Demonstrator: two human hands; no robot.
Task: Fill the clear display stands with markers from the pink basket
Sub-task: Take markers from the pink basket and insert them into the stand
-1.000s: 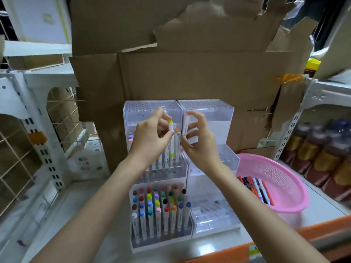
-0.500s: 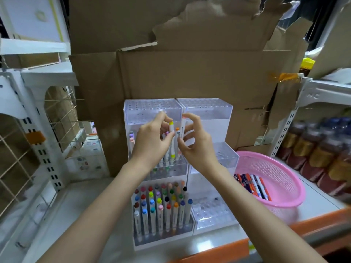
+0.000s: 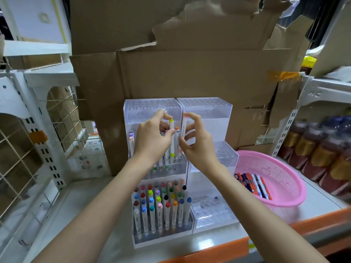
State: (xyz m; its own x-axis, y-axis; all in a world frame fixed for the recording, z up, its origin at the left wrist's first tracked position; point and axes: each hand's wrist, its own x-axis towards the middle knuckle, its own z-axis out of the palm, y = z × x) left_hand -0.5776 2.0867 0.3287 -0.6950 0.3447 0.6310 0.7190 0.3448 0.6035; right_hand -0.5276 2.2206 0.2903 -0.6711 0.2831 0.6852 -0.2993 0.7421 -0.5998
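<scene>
No text is legible. Small dark print runs down the white marker (image 3: 183,128) pinched in the right hand (image 3: 197,147) and a standing marker (image 3: 167,158) below the left hand (image 3: 152,139), too blurred.

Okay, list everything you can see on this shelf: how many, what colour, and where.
left display stand: one, clear, centre
right display stand: one, clear, beside it on the right
stand markers: many, mixed cap colours, upright in the left stand's bottom and middle tiers
pink basket: one, pink, right of the stands
basket markers: several, orange, white and dark, lying in the basket
cardboard: brown, behind the stands
bottles: several, brownish, blurred, right shelf
wire grid: one, white, left
left hand: one, grip on a yellow-capped marker
right hand: one, grip on a white marker
</scene>
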